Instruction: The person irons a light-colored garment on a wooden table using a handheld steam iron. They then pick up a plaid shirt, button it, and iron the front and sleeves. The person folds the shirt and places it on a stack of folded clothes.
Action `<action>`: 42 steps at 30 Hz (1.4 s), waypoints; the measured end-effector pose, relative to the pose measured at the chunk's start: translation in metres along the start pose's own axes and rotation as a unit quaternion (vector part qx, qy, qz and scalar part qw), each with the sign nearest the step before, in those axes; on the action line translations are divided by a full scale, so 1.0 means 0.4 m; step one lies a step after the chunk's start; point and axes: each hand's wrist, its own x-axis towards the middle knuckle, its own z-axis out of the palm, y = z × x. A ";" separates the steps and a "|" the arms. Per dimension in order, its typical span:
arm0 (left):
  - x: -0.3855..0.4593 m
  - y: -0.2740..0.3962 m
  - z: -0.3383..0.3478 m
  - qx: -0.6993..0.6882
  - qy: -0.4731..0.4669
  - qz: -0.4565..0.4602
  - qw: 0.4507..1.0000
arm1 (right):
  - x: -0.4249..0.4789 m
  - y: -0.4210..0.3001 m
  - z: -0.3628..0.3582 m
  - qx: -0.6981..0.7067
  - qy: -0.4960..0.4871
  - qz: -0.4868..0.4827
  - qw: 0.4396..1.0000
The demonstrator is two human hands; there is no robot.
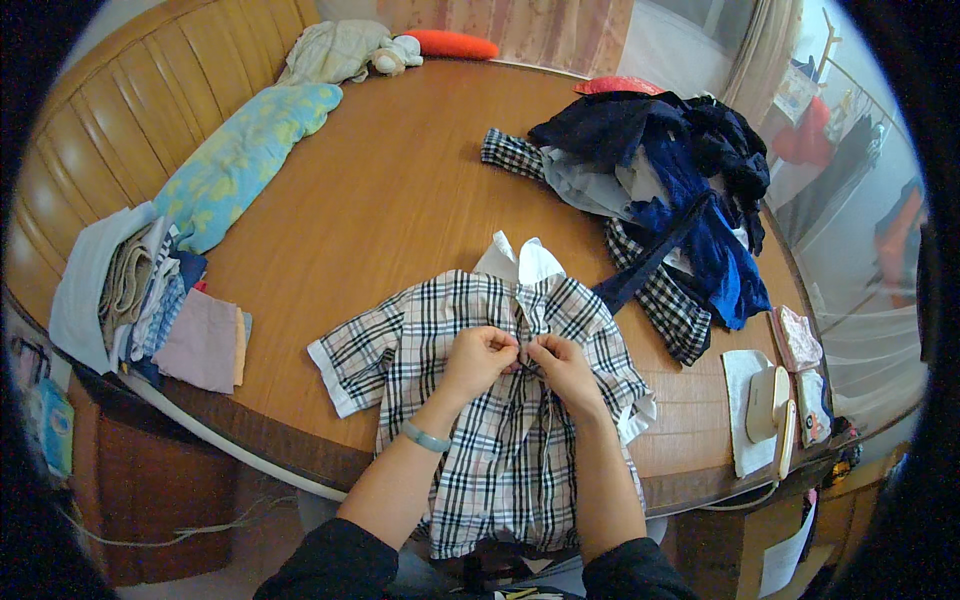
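Observation:
A plaid short-sleeved shirt (480, 450) with a white collar lies front up, its collar away from me and its hem hanging toward my lap. My left hand (484, 360) pinches one side of the front placket below the collar. Close beside it, my right hand (559, 364) pinches the other side, fingertips nearly touching. Whether a button is between the fingers cannot be told. The shirt's sleeves spread to both sides on the brown wood-look surface (360, 187).
A heap of dark and blue clothes (667, 165) lies at the back right. Folded clothes (199, 337) stand at the left, near a blue-yellow bolster (247, 165). On the right, a cream handheld appliance (765, 405) rests on a white cloth (739, 450) beside small folded garments (796, 337).

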 end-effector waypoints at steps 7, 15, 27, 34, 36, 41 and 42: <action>0.004 -0.004 -0.008 -0.034 -0.016 -0.033 0.999 | -0.006 -0.002 0.009 -0.111 0.017 -0.064 0.992; -0.009 0.026 -0.009 -0.019 -0.010 -0.029 0.999 | 0.002 0.013 -0.008 -0.043 0.001 -0.067 0.997; -0.006 0.019 -0.009 -0.038 -0.010 -0.020 0.999 | -0.007 0.005 -0.002 -0.032 0.014 -0.075 0.997; -0.005 0.026 -0.009 0.011 0.000 0.009 1.000 | -0.002 0.010 -0.010 0.023 -0.009 -0.028 0.999; -0.006 0.024 -0.008 0.003 0.003 0.013 1.000 | 0.002 0.017 0.000 -0.002 0.011 -0.047 0.999; -0.005 0.016 -0.005 0.060 0.026 0.042 0.997 | 0.003 0.025 0.027 -0.098 0.079 -0.101 0.987; -0.005 0.015 -0.003 0.058 0.028 0.046 0.997 | 0.001 0.023 0.029 -0.108 0.080 -0.107 0.985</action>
